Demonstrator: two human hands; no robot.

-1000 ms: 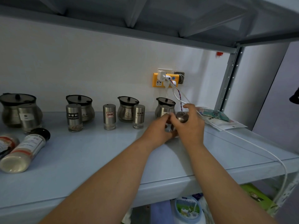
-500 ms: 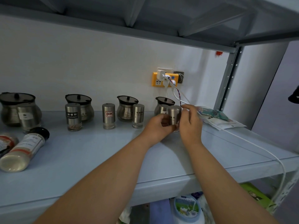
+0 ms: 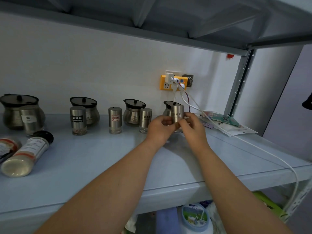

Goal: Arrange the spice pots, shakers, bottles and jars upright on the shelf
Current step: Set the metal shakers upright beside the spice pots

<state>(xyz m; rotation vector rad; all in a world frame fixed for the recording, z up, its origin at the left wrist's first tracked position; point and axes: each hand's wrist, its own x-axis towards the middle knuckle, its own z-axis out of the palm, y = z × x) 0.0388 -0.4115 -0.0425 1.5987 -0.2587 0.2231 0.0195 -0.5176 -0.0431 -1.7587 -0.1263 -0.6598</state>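
Both hands, left point(image 3: 159, 128) & right point(image 3: 192, 126), pinch the steel shaker point(image 3: 177, 114) low on its body, upright just in front of a pot point(image 3: 168, 107); prob light, smooth, slippery w/ glass base, so grip mid-body.

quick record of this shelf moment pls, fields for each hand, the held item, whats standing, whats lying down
left hand: grips the steel shaker
right hand: grips the same shaker
shaker pose: upright, base hidden by fingers
standing: four lidded pots, four other shakers
lying down: white-filled bottle, second bottle at left edge
surface: shelf
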